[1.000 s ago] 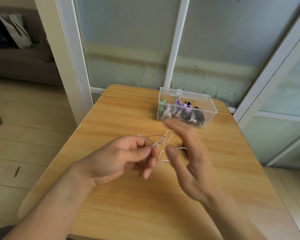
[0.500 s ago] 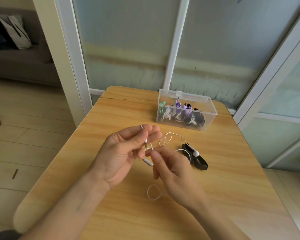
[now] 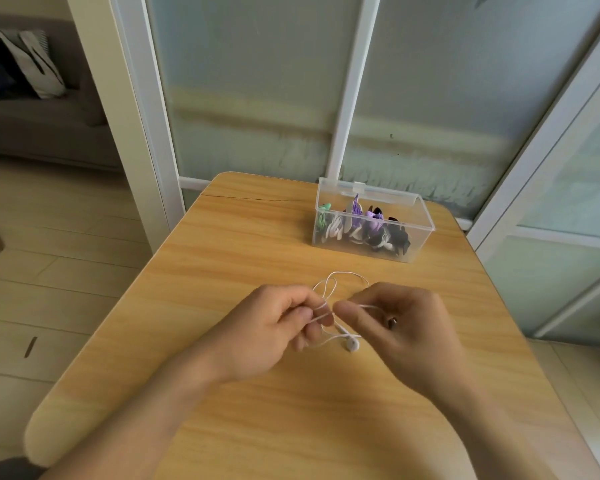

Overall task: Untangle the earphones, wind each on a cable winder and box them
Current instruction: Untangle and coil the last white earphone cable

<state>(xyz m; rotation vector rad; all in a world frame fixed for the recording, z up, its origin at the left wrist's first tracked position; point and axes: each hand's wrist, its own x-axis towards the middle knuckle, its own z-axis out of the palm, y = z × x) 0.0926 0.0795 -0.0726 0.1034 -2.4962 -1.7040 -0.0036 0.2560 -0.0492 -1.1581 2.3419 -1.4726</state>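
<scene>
A wooden counter [image 3: 243,427] with rounded corners carries everything in play. Toward its far right corner stands a clear plastic box [image 3: 414,242], lid open, already packed with wound earphones in green, white, purple and black, so most of the job looks finished. At the middle of the counter the two hands work close together, almost touching. The left hand [image 3: 274,327] has its fingers curled, pinching white cable against the thumb; the right hand [image 3: 399,323] is likewise closed, pinching the same cable between thumb and forefinger. Between them runs the last pair, white earphones [image 3: 343,282]: loops rise beyond the knuckles toward the far edge, and one earbud [image 3: 352,345] hangs just under the hands, near the counter surface. A small dark object shows under the right palm, but too little of it is visible to name it. Judging from this, the untangling of this pair is under way; winding it on a winder and setting it in the box remain. No brand, label or writing can be read anywhere, not on the box nor on the earphones.
</scene>
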